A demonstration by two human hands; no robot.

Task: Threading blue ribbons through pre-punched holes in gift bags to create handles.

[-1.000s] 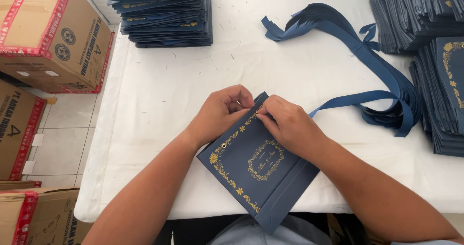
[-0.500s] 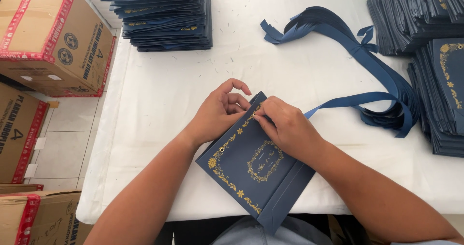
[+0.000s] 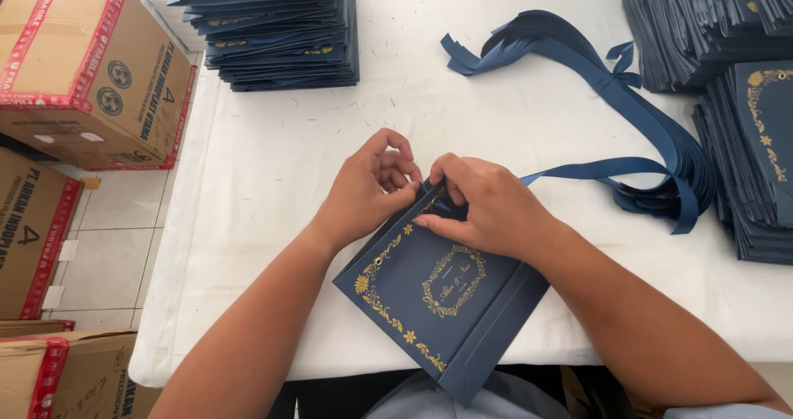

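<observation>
While both hands [image 3: 438, 196] pinch it, the navy bag [image 3: 429, 291] lies flat.

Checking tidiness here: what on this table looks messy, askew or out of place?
Small dark scraps litter the white table near the far bag stack. The navy paper bag under both hands overhangs the front edge.

Your left hand [image 3: 368, 189] and right hand [image 3: 487, 204] meet fingertip to fingertip, fingers curled and pinching, forearms angled inward.
</observation>
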